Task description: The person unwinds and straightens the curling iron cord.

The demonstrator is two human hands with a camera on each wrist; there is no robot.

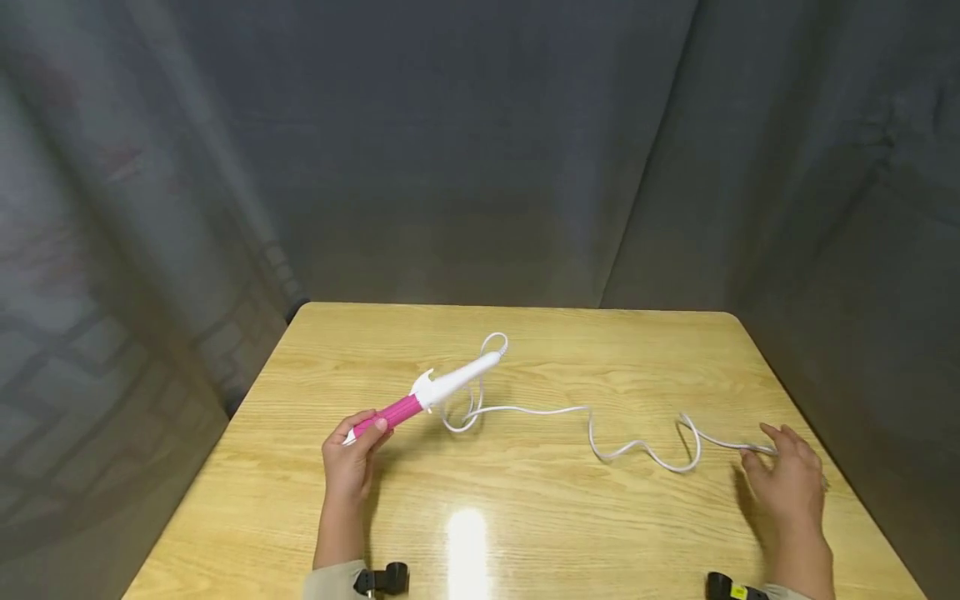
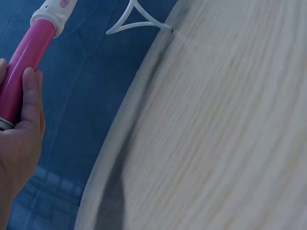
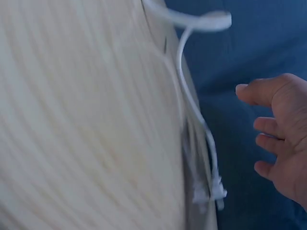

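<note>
Gripping pink curling iron (image 1: 431, 392) w/ left hand (image 1: 349, 457); right hand (image 1: 787, 483) spread (fingers relaxed) by white cord (image 1: 637, 446).

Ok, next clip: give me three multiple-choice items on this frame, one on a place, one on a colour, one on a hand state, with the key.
1. Where does the white cord lie?
A. Across the wooden table, from the iron toward the right hand
B. Coiled around the barrel
C. Hanging off the table's left edge

2. What colour is the part of the curling iron that is gripped?
A. Black
B. Pink
C. Green

3. How does the right hand stand?
A. Clenched around the iron's handle
B. Fisted, holding nothing
C. Fingers spread and relaxed, beside the cord's far end

Key: 1 A, the head view shows the cord snaking rightward over the tabletop. 2 B, the left hand holds the pink barrel, with the white handle beyond it. 3 C, the right wrist view shows open fingers near the cord, gripping nothing.
</note>
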